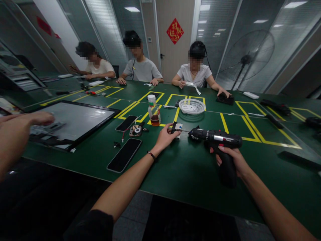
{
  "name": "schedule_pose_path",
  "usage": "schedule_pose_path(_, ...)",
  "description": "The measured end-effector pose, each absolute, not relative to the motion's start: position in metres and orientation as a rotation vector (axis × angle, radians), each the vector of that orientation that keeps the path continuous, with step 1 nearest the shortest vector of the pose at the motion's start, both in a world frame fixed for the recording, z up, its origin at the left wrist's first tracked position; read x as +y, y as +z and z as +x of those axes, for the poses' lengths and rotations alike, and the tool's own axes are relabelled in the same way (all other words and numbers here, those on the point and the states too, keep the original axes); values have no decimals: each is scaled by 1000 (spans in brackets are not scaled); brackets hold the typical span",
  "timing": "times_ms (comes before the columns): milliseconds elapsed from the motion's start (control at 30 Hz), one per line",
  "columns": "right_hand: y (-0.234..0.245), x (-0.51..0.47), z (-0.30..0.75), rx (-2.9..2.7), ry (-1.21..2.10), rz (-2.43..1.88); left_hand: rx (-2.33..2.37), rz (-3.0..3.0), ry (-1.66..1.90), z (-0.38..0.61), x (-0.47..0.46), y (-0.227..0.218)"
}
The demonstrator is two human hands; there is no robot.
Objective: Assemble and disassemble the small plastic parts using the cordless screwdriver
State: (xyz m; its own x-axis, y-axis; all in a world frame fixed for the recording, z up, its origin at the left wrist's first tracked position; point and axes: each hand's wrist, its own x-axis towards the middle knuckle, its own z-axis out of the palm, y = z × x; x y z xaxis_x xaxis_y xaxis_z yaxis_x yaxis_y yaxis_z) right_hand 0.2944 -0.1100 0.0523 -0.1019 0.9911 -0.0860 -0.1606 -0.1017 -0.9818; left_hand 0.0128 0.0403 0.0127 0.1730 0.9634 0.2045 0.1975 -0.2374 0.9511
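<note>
My right hand (232, 157) is wrapped round the grip of a black cordless drill (217, 138), held just above the green table (190, 170). The drill's thin bit points left at a small black and white part (177, 127). My left hand (165, 135) is closed on that part and pins it to the table. A dark bracelet is on my left wrist.
A bottle of brown liquid (153, 114), a white plastic basket (192, 106), two dark phones (124, 154) (126, 123) and a small wired part (136, 130) lie near. A large screen panel (75, 120) lies left under another person's hand (41, 117). Three people sit opposite.
</note>
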Motion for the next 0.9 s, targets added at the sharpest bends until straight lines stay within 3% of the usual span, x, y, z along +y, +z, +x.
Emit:
schedule_pose_path(300, 53, -110, 293, -1130, 1402, -1123, 1495, 1988, 1185, 7, 34, 21)
schedule_pose_path(900, 50, -109, 296, -1153, 1406, -1142, 1512, 2045, 1106, 5, 36, 16)
